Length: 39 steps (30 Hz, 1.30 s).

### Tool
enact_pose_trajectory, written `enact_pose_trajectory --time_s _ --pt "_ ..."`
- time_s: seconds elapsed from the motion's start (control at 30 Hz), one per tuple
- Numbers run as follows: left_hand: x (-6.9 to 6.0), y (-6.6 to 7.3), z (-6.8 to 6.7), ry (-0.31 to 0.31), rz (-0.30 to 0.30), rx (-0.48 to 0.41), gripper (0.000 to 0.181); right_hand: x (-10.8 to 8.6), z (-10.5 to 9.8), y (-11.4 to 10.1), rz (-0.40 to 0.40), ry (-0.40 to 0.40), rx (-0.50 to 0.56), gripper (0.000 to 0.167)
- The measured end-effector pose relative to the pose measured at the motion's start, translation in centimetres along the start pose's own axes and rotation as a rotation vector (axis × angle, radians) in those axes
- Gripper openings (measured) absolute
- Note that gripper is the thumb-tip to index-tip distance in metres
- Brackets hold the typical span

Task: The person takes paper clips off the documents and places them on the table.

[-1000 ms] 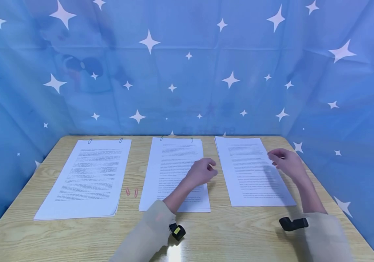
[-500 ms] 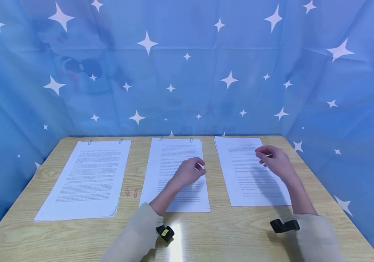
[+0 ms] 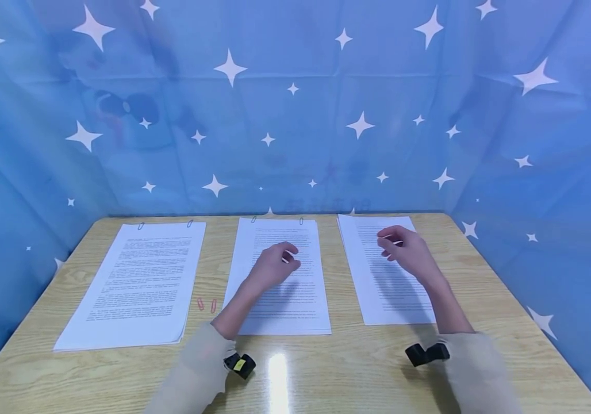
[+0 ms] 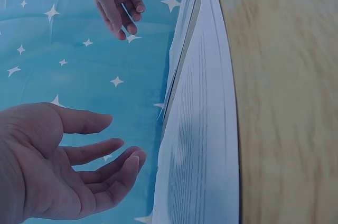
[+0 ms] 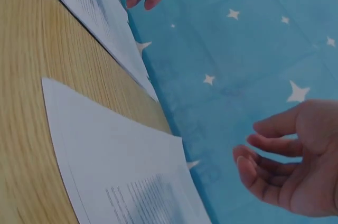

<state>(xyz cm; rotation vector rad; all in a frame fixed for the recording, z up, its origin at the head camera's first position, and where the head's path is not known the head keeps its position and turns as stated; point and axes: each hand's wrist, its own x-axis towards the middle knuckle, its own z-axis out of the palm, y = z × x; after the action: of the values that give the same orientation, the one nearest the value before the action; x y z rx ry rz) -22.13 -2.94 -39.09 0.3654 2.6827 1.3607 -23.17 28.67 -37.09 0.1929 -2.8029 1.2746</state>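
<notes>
Head view showed three stacks of printed paper on a wooden table (image 3: 352,371), before a blue curtain (image 3: 295,144) with white stars. Left hand (image 3: 272,265) hung above the middle stack (image 3: 292,316), its fingers loosely bent, the thumb well apart from them, holding nothing. Right hand (image 3: 405,252) hovered over the right stack (image 3: 370,282) in much the same way, fingers relaxed and curved around air. Both wrist views showed a gap between each hand and the sheets below.

Two dark paper clips (image 3: 301,221) held the far edge of the middle stack, and two more dark clips (image 3: 141,226) sat along the far edge of the left stack (image 3: 135,287). Two red clips (image 3: 214,306) lay near each other on the wood, between those stacks.

Each forearm hid part of the paper beneath it. The print was too small to read, and the number of sheets could not be told. Both sleeves (image 3: 484,374) ran out of the frame at the bottom; in each wrist view, the opposite hand was cut off at the top.
</notes>
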Motion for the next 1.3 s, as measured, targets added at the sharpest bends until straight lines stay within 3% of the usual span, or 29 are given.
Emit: enact_pose_trajectory --time_s 0.5,0.87,1.3 --pt "-1.0 -3.5 -3.9 0.09 -0.096 0.019 0.034 1.9 4.3 -0.8 0.071 -0.15 0.087 0.036" --pt "-2.1 -5.3 -6.9 0.073 -0.237 -0.018 0.048 2.7 7.0 -1.5 0.044 -0.244 0.087 0.037" --pt "-2.4 -7.6 -8.2 0.055 -0.274 -0.078 0.055 3.5 8.9 -2.8 0.12 -0.311 0.131 0.044"
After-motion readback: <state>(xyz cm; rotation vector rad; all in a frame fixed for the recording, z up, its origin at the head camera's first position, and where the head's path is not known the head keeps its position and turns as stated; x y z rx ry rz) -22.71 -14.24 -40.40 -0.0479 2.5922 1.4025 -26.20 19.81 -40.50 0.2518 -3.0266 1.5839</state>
